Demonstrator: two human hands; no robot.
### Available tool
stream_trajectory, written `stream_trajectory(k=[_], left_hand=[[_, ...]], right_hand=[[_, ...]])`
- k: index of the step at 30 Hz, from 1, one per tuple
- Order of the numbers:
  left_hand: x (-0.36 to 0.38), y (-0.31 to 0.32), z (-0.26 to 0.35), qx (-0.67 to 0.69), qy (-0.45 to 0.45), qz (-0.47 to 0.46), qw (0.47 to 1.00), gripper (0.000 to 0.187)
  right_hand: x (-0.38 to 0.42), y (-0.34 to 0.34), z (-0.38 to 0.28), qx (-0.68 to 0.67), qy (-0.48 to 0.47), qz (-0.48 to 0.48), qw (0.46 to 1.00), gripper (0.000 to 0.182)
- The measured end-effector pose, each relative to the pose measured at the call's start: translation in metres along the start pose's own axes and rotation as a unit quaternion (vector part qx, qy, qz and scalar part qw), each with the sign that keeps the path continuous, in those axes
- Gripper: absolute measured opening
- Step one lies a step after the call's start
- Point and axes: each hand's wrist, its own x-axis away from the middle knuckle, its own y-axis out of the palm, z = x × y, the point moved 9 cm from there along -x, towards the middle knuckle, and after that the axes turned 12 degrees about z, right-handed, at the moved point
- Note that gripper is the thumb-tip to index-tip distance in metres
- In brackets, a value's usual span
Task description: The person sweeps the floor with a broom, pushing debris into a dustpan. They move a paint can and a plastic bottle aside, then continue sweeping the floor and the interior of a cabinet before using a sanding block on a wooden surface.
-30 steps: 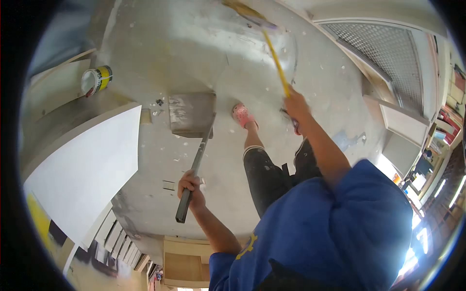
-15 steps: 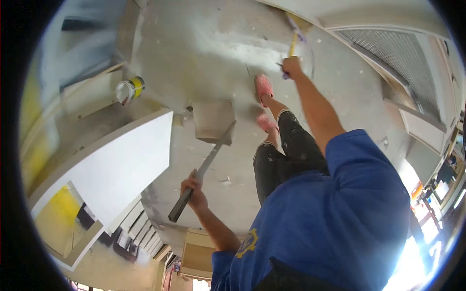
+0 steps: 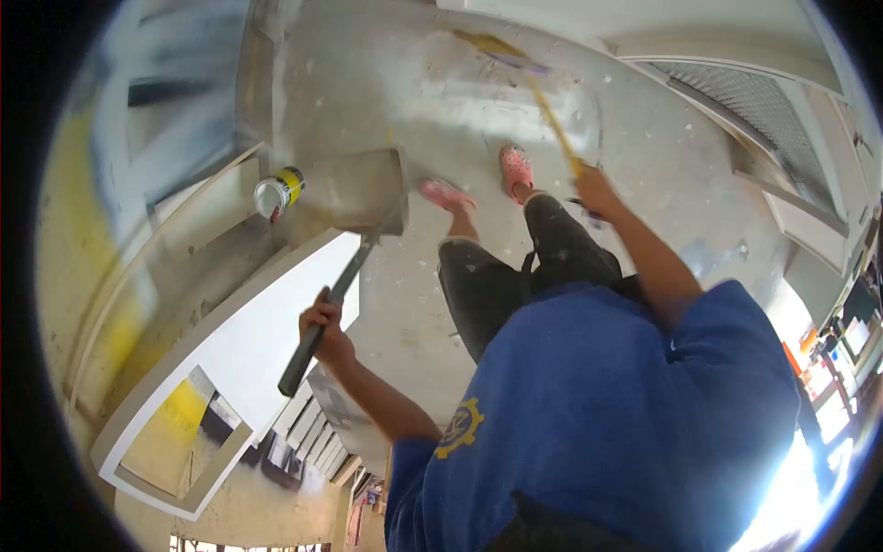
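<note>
My left hand (image 3: 326, 328) is wrapped around the dark upright handle of a long-handled dustpan (image 3: 354, 189). The grey pan is low over the floor, in front and to the left of my feet, slightly blurred. A broom (image 3: 555, 120) with a yellow handle is gripped in my right hand (image 3: 598, 193). Its yellowish bristle head, smeared by motion, reaches out over the floor ahead, above a pale patch. Something thin and purplish shows beside my right fist. Between dustpan and broom are my feet in pink clogs (image 3: 517, 170).
A paint bucket (image 3: 279, 193) with a yellow label stands left of the dustpan. A white panel (image 3: 239, 359) with a cut-out lies at the lower left, close to the handle. Framed mesh (image 3: 754, 115) borders the right side. Paint-stained boards line the left.
The dustpan has shifted left and farther ahead, nearer the bucket. The broom head has swung left across the floor. My feet have changed position, one stepping left.
</note>
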Motion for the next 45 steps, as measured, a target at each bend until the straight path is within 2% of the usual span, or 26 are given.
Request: stream_trajectory(k=[2, 4, 6, 7, 8, 11, 13, 15, 17, 18, 22, 23, 25, 27, 28, 29, 31, 33, 34, 35, 37, 38, 40, 42, 43, 45], left_hand=[[-0.028, 0.003, 0.008, -0.013, 0.016, -0.007, 1.0, 0.036], [-0.062, 0.001, 0.003, 0.007, 0.005, -0.011, 1.0, 0.035], [-0.094, 0.014, 0.007, -0.005, 0.02, -0.029, 0.999, 0.034], [-0.111, 0.013, 0.01, -0.017, 0.027, -0.038, 0.999, 0.033], [-0.132, 0.012, -0.002, 0.001, 0.02, -0.057, 0.998, 0.032], [-0.182, 0.016, 0.002, 0.026, 0.09, -0.134, 0.987, 0.031], [-0.202, 0.015, 0.027, -0.059, 0.092, -0.125, 0.986, 0.032], [-0.228, 0.004, 0.019, -0.026, 0.058, -0.158, 0.985, 0.032], [-0.253, 0.008, 0.037, -0.01, 0.075, -0.177, 0.981, 0.031], [-0.262, 0.008, 0.046, -0.003, 0.082, -0.187, 0.979, 0.03], [-0.297, 0.003, 0.054, -0.022, 0.091, -0.219, 0.971, 0.025], [-0.304, 0.003, 0.058, -0.028, 0.097, -0.216, 0.971, 0.024], [-0.31, -0.008, 0.061, -0.093, 0.085, -0.202, 0.971, 0.02], [-0.317, -0.01, 0.065, -0.19, 0.069, -0.186, 0.962, 0.016], [-0.323, -0.005, 0.081, -0.184, 0.101, -0.184, 0.96, 0.015], [-0.33, 0.001, 0.098, -0.176, 0.135, -0.184, 0.958, 0.015], [-0.345, 0.009, 0.099, -0.117, -0.002, -0.175, 0.978, 0.014], [-0.366, 0.015, 0.098, -0.187, 0.003, -0.168, 0.968, 0.018], [-0.387, 0.028, 0.104, -0.218, 0.015, -0.158, 0.963, 0.02], [-0.395, 0.056, 0.139, -0.015, 0.037, -0.196, 0.98, 0.016], [-0.426, 0.084, 0.156, -0.036, 0.029, -0.204, 0.978, 0.018], [-0.437, 0.094, 0.171, -0.031, 0.033, -0.205, 0.978, 0.018], [-0.464, 0.128, 0.202, -0.006, 0.046, -0.206, 0.977, 0.018], [-0.489, 0.156, 0.232, -0.038, 0.061, -0.178, 0.981, 0.018], [-0.499, 0.16, 0.248, -0.06, 0.064, -0.163, 0.983, 0.017], [-0.526, 0.186, 0.272, 0.013, 0.075, -0.192, 0.978, 0.011]], right_hand=[[0.045, -0.063, 0.033, -0.021, 0.013, 0.057, 0.998, 0.044], [0.073, -0.077, 0.087, -0.094, 0.212, 0.063, 0.971, 0.035], [0.057, -0.052, 0.106, -0.178, 0.324, 0.062, 0.927, 0.02], [0.047, -0.029, 0.108, -0.221, 0.378, 0.055, 0.897, 0.015], [0.034, -0.004, 0.103, -0.34, 0.469, 0.082, 0.811, 0.014], [-0.04, 0.084, 0.039, -0.535, 0.483, 0.111, 0.684, 0.016], [-0.081, 0.139, -0.044, -0.548, 0.448, 0.039, 0.705, 0.016], [-0.108, 0.161, -0.123, -0.369, 0.437, 0.073, 0.817, 0.016], [-0.107, 0.147, -0.226, -0.268, 0.403, 0.047, 0.874, 0.019], [-0.108, 0.14, -0.256, -0.284, 0.384, 0.082, 0.875, 0.022], [-0.102, 0.106, -0.308, -0.187, 0.298, -0.036, 0.935, 0.025], [-0.116, 0.099, -0.308, -0.058, 0.064, -0.063, 0.994, 0.025], [-0.089, 0.083, -0.331, 0.065, -0.134, -0.12, 0.982, 0.021], [-0.049, 0.006, -0.375, -0.13, 0.16, -0.122, 0.971, 0.012], [-0.046, -0.009, -0.38, -0.167, 0.177, -0.127, 0.962, 0.013], [-0.044, -0.031, -0.402, -0.17, 0.172, -0.119, 0.963, 0.015], [-0.076, -0.037, -0.391, -0.074, 0.073, -0.104, 0.989, 0.018], [-0.116, -0.042, -0.427, -0.074, -0.054, -0.126, 0.988, 0.023], [-0.143, -0.048, -0.447, -0.081, -0.029, -0.133, 0.987, 0.026], [-0.169, -0.055, -0.467, -0.089, -0.004, -0.14, 0.986, 0.029], [-0.233, -0.041, -0.495, 0.076, -0.209, -0.073, 0.972, 0.019], [-0.252, -0.03, -0.511, 0.209, -0.353, -0.037, 0.911, 0.016], [-0.305, -0.042, -0.529, 0.136, -0.367, 0.027, 0.92, 0.018], [-0.365, -0.084, -0.526, 0.086, -0.01, 0.032, 0.996, 0.021], [-0.396, -0.098, -0.536, 0.047, 0.006, 0.099, 0.994, 0.021], [-0.47, -0.069, -0.547, 0.089, -0.092, 0.03, 0.991, 0.025]])
